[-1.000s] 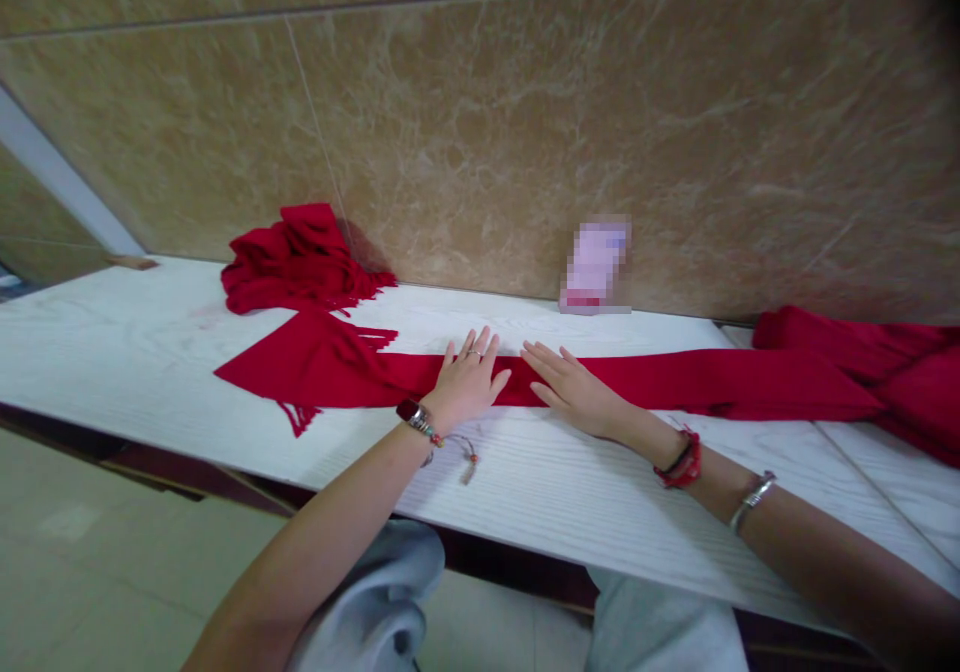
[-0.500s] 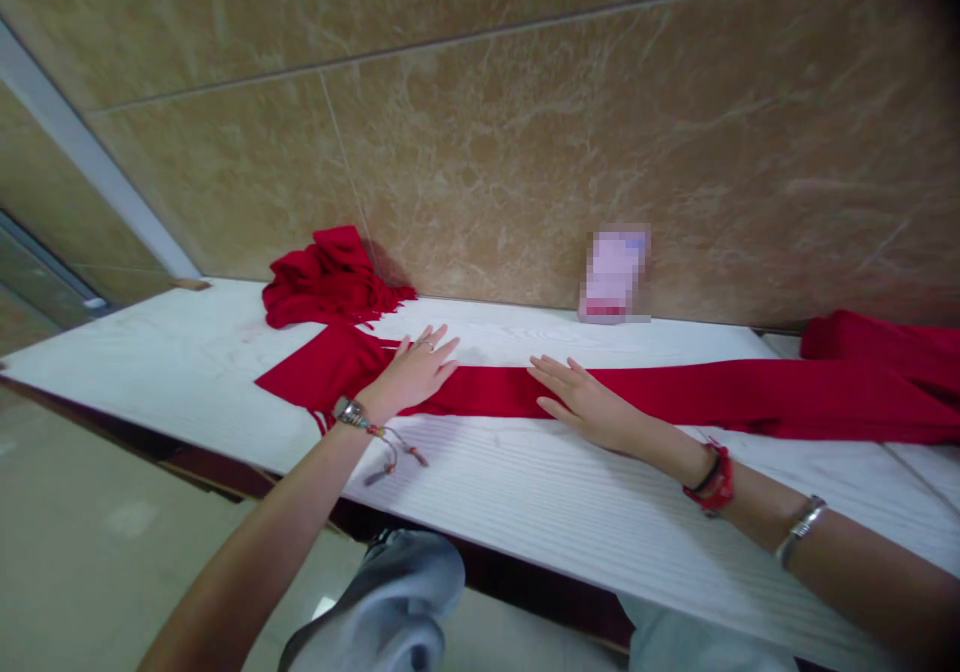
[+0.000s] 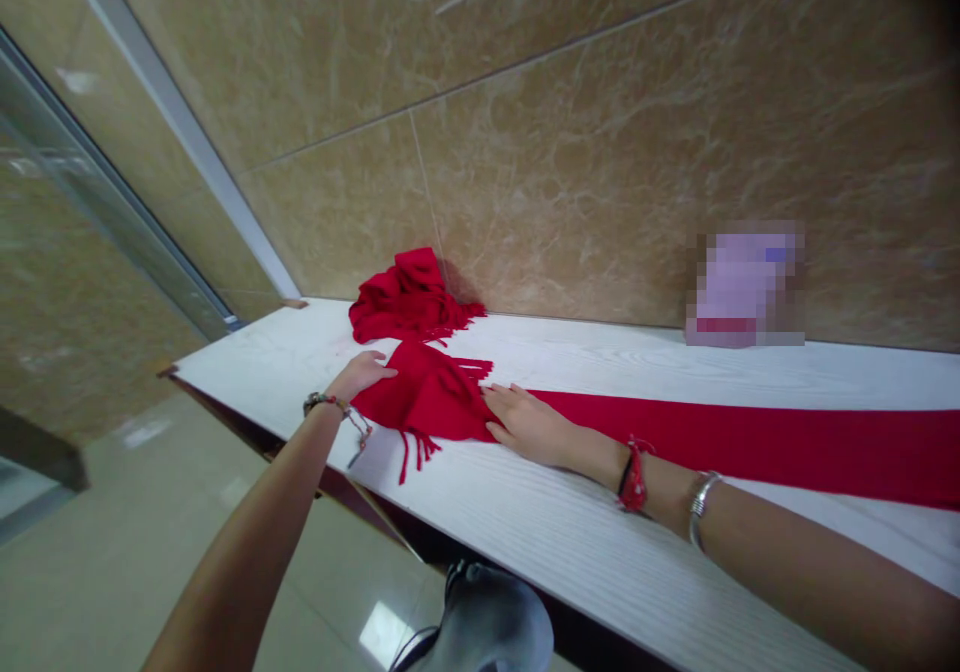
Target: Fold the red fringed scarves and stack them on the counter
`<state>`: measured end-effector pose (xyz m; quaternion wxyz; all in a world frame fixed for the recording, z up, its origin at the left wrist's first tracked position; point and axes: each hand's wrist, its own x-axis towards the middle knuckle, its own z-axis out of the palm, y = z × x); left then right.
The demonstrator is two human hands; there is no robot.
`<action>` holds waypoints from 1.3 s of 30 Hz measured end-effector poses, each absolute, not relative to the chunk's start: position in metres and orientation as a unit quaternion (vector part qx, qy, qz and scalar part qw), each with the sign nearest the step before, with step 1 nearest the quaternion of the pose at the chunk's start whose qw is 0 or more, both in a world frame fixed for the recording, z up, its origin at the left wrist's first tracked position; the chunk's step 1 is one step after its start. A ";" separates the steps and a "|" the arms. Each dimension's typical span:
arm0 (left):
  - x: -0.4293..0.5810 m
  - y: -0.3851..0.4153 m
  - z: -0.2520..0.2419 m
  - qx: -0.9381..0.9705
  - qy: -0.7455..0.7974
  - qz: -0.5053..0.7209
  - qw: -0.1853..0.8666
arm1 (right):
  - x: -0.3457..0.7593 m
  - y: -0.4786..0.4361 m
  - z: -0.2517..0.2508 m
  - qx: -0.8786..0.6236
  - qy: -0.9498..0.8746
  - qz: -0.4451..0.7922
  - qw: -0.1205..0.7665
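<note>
Red scarf (image 3: 675,432) lies stretched along the white table (image 3: 525,502), fringed end included. Right hand (image 3: 531,427) rests flat on it, fingers straight; left hand (image 3: 363,376) is at the end's corner, can't tell if it's pinching. Bunched red cloth (image 3: 405,297) sits behind, against the wall (image 3: 600,172).

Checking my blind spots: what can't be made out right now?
All in the head view:
Red scarf: cut off by the right edge.
How the left hand meets the scarf: hidden by the hand itself.
Scarf beneath the right hand: covered by it.
Pinkish item: blurred by pixelation.
</note>
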<state>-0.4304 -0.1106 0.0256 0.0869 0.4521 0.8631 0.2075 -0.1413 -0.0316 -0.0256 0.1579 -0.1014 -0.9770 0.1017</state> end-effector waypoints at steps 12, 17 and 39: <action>-0.376 -0.106 0.047 0.628 0.693 0.297 0.191 | -0.143 -0.024 -0.040 -0.181 -0.927 0.212 0.249; -0.379 -0.100 0.021 0.536 0.779 0.296 0.136 | -0.144 -0.024 -0.043 -0.197 -0.927 0.199 0.250; -0.464 -0.138 0.048 0.378 0.901 0.104 -0.186 | -0.142 -0.023 -0.045 -0.145 -0.938 0.192 0.251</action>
